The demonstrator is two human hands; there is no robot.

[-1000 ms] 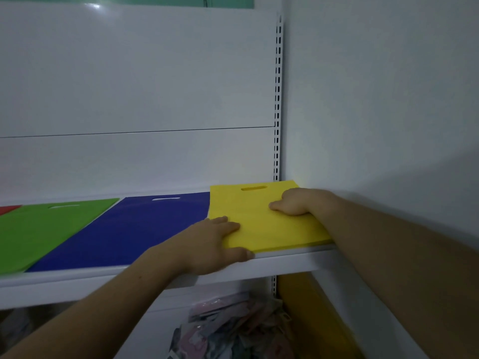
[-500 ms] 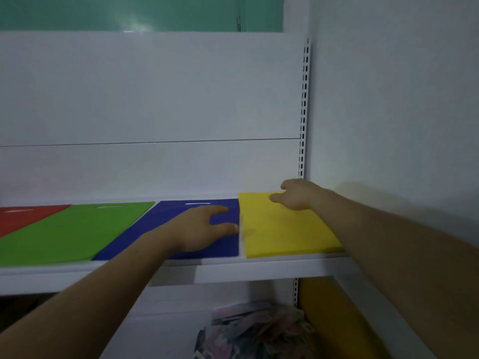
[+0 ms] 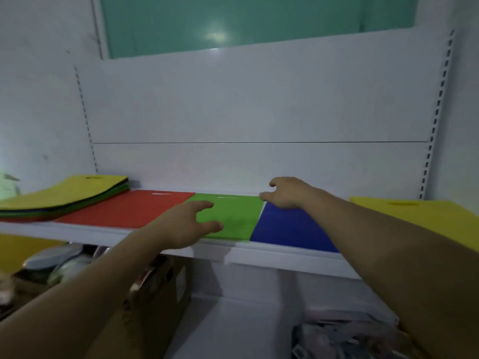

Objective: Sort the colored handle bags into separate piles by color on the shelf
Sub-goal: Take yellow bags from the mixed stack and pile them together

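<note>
White shelf (image 3: 272,255) with a plain white back panel carries flat handle bags. All places are given from the green pile (image 3: 238,218) at its middle. Far left sits a mixed stack (image 3: 67,194), yellow on top. The red pile (image 3: 121,209) adjoins green's left edge. The blue pile (image 3: 290,229) lies right, across a thin white gap. The yellow pile (image 3: 425,216) lies farther right. Below left stands a cardboard box (image 3: 155,296); its label (image 3: 180,285) is too blurred to read. The left hand (image 3: 185,225) spreads open over green's near left corner; contact is unclear. The right hand (image 3: 290,194), loosely curled and holding nothing, hovers at green's far right corner.
</note>
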